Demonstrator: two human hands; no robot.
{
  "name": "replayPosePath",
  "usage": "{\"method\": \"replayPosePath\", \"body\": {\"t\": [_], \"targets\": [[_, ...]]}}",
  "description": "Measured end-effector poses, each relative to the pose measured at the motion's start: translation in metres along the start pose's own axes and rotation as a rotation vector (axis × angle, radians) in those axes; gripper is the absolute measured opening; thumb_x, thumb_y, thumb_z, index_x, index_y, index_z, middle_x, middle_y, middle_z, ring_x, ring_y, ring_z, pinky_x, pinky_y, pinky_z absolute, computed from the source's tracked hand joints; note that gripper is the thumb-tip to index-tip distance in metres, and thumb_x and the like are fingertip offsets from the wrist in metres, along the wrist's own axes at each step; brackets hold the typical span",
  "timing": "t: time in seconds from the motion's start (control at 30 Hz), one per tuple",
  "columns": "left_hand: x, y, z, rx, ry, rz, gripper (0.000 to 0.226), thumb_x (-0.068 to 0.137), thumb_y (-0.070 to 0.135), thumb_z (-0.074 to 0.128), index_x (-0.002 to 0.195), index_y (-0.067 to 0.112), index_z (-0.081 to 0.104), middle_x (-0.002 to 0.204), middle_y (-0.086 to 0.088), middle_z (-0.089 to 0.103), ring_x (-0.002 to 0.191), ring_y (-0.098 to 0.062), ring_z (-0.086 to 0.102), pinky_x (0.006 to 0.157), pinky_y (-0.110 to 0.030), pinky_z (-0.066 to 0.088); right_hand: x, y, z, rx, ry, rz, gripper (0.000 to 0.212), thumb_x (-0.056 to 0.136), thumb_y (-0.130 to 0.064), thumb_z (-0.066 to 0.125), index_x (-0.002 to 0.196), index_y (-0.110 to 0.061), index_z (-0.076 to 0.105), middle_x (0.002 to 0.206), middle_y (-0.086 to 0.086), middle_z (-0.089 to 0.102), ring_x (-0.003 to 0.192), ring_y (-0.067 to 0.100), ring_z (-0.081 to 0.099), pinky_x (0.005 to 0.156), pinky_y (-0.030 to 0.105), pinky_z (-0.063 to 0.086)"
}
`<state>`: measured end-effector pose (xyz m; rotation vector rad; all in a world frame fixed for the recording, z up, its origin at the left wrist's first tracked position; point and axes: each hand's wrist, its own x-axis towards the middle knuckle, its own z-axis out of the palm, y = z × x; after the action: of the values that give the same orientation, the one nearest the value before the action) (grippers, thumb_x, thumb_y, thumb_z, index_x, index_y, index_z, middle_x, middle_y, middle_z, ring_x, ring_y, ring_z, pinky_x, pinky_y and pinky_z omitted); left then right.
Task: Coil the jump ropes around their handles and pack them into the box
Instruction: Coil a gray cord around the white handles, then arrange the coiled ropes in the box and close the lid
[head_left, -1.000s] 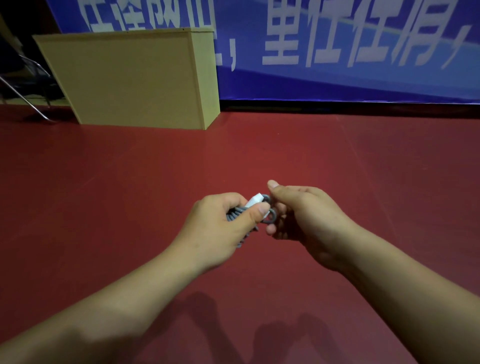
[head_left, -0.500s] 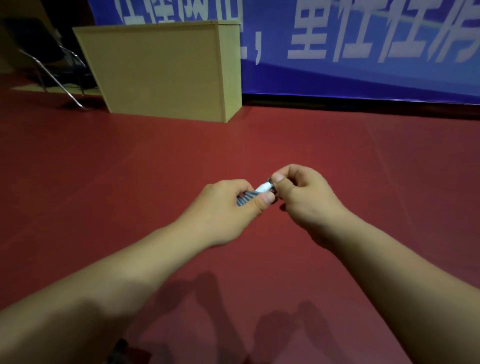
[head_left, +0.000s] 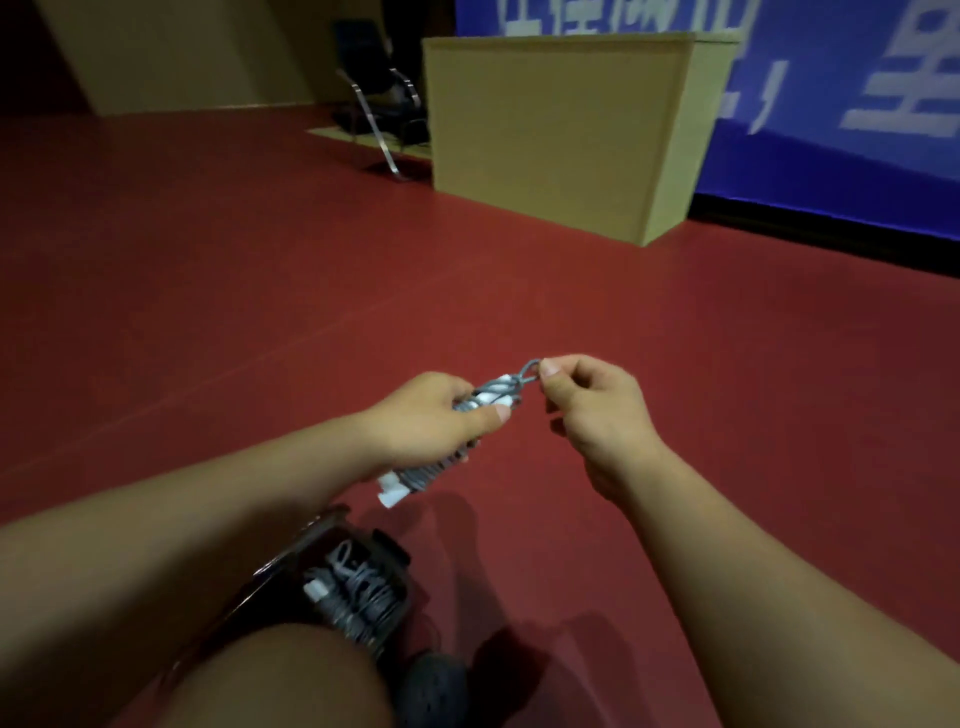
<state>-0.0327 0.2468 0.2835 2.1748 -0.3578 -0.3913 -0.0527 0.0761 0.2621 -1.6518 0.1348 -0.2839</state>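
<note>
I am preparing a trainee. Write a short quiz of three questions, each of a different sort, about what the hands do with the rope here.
1. True or false: the left hand grips the grey jump rope coiled on its white handles.
2. The right hand pinches: A) a grey rope loop; B) a white handle; C) nothing.
3. Fill in: a second coiled grey rope lies in the dark ____ under the left forearm.

Key: 1 true; 2 A; 3 box.

red floor (head_left: 260, 291) | cardboard box (head_left: 550, 135) | chair (head_left: 379, 98) | dark box (head_left: 332, 571)
</note>
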Motion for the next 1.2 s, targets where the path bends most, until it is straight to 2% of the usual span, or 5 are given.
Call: {"method": "replayPosePath", "body": {"t": [0.3,0.47,0.7,0.97,1.2], "targets": [[-0.028,-0.169,0.046,-0.782,0.268,-0.498,0.032,0.095,0.039,0.060,0.081,0.011,0.067,0.074,-0.012,0.066,0.060,-0.021,0.060,0.058,-0.026,0.048,-0.038,0.108,0.126,-0.002,-0.284,0.454,0.014,0.100,-0.014,0.052,0.098,-0.019,0.065,0.076,-0.002,0.064,0.053,0.009,0.051,0.049,0.024,0.041],[-0.069,-0.239,0.056,-1.120,0.386,-0.764,0.009,0.088,0.006,0.057,0.091,0.004,0.066,0.078,-0.017,0.067,0.068,-0.029,0.065,0.072,-0.043,0.057,-0.078,0.178,0.172,-0.065,-0.430,0.641,0.015,0.100,-0.011,0.050,0.101,-0.011,0.065,0.070,0.001,0.061,0.051,0.009,0.051,0.046,0.023,0.045],[-0.116,-0.292,0.059,-1.112,0.747,-0.889,0.030,0.086,0.000,0.056,0.109,0.014,0.069,0.096,-0.016,0.075,0.089,-0.035,0.072,0.077,-0.043,0.059,-0.090,0.219,0.196,-0.276,-0.564,0.523,0.011,0.093,-0.015,0.059,0.094,-0.023,0.067,0.076,0.009,0.069,0.063,0.016,0.059,0.065,0.036,0.052],[-0.116,-0.284,0.056,-1.100,0.485,-0.583,0.052,0.087,0.004,0.057,0.129,0.036,0.058,0.124,0.022,0.065,0.119,0.005,0.056,0.093,-0.016,0.045,-0.066,0.228,0.223,-0.214,-0.522,0.596,0.015,0.097,-0.015,0.055,0.093,-0.023,0.068,0.070,-0.005,0.068,0.057,0.009,0.059,0.058,0.031,0.053],[-0.097,-0.311,0.033,-0.652,0.829,-0.727,0.029,0.091,0.009,0.063,0.102,0.035,0.069,0.099,0.011,0.073,0.088,-0.003,0.069,0.087,-0.032,0.055,-0.051,0.238,0.233,-0.259,-0.507,0.535,0.017,0.097,-0.015,0.055,0.090,-0.023,0.069,0.071,-0.006,0.068,0.056,0.005,0.057,0.060,0.027,0.050]]}}
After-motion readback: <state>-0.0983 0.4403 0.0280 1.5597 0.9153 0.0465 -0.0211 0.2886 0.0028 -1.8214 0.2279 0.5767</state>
